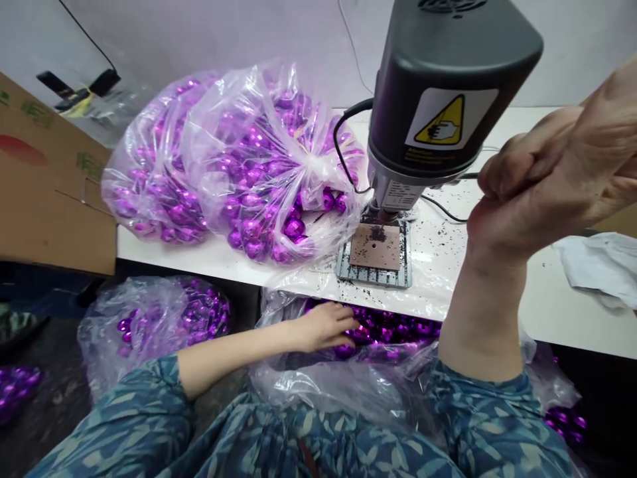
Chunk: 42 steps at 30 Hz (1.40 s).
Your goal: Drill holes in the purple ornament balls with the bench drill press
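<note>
My left hand (326,326) reaches down into an open plastic bag (348,385) in my lap, its fingers curled onto shiny purple balls (393,330); one ball (344,350) sits under the fingertips. My right hand (542,179) is raised at the right of a grey bench drill (438,86), its fingers wrapped round the drill's thin feed lever (470,176). Under the drill head lies a brown pad on a small metal base plate (374,255), strewn with dark chips. Nothing lies on the pad but debris.
Two tied clear bags of purple balls (233,166) lie on the white table (572,312) at the left. A cardboard box (44,192) stands further left. Another bag of balls (164,318) sits on the floor. A white cloth (597,265) lies at the right.
</note>
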Each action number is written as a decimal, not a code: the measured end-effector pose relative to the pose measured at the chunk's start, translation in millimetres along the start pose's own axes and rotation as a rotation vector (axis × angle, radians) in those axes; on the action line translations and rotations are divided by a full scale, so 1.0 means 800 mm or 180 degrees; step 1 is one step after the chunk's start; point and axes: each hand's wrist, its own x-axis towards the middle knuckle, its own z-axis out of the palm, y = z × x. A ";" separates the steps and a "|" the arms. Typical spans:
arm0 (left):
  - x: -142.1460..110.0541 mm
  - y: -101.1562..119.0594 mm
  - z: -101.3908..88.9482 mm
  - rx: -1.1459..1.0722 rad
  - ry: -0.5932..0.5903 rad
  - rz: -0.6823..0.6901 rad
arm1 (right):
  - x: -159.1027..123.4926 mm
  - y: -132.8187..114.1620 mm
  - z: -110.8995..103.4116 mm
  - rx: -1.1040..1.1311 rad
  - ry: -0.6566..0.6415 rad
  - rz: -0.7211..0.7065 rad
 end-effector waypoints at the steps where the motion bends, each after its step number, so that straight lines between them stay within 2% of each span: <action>1: 0.000 -0.014 -0.016 -0.0001 0.0439 -0.0102 | 0.001 0.001 0.000 -0.0017 -0.0007 0.0029; 3: 0.003 -0.047 -0.058 0.0263 0.1242 -0.0585 | 0.001 0.003 0.000 -0.0037 0.0003 0.0029; 5: 0.011 -0.081 -0.101 0.0850 0.1564 -0.1750 | 0.001 0.005 0.001 -0.0002 0.0014 -0.0099; 7: 0.021 -0.111 -0.131 0.1226 0.1370 -0.2734 | 0.000 0.006 0.001 0.0022 0.0023 -0.0214; 8: 0.025 -0.124 -0.141 0.1282 0.1274 -0.3027 | 0.000 0.006 0.002 0.0018 0.0030 -0.0231; 10: 0.033 -0.146 -0.149 0.1137 0.1215 -0.3223 | 0.000 0.006 0.002 -0.0001 0.0025 -0.0211; 12: 0.038 -0.158 -0.152 0.0796 0.1362 -0.3048 | 0.000 0.006 0.001 0.0016 -0.0008 -0.0269; 14: 0.039 -0.161 -0.154 0.0375 0.1699 -0.2684 | 0.001 0.007 0.000 0.0052 -0.0049 -0.0345; 16: 0.039 -0.153 -0.157 -0.0252 0.2236 -0.2349 | 0.001 0.008 -0.001 0.0057 -0.0058 -0.0341; 18: 0.040 -0.137 -0.160 -0.1268 0.2638 -0.2162 | 0.001 0.009 -0.002 0.0048 -0.0051 -0.0302; 20: 0.044 -0.118 -0.160 -0.2426 0.2634 -0.2074 | 0.001 0.009 -0.002 0.0089 -0.0057 -0.0311; 22: 0.051 -0.099 -0.155 -0.3313 0.2392 -0.1975 | 0.001 0.010 -0.003 0.0182 -0.0072 -0.0357; 25: 0.065 -0.080 -0.138 -0.3973 0.2072 -0.1854 | 0.000 0.011 -0.004 0.0249 -0.0080 -0.0389; 28: 0.081 -0.073 -0.113 -0.4167 0.1963 -0.1855 | -0.002 0.011 -0.006 0.0102 -0.0093 -0.0405; 30: 0.092 -0.075 -0.094 -0.4068 0.2096 -0.1897 | -0.003 0.010 -0.006 -0.0002 -0.0086 -0.0395; 34: 0.110 -0.085 -0.062 -0.3443 0.2457 -0.1839 | -0.005 0.002 -0.006 -0.0042 -0.0069 -0.0298; 39: 0.121 -0.096 -0.045 -0.2979 0.2429 -0.1685 | -0.006 0.000 -0.006 -0.0255 -0.0063 -0.0237; 42: 0.126 -0.098 -0.040 -0.2821 0.2383 -0.1609 | -0.006 0.004 -0.007 -0.0144 -0.0077 -0.0295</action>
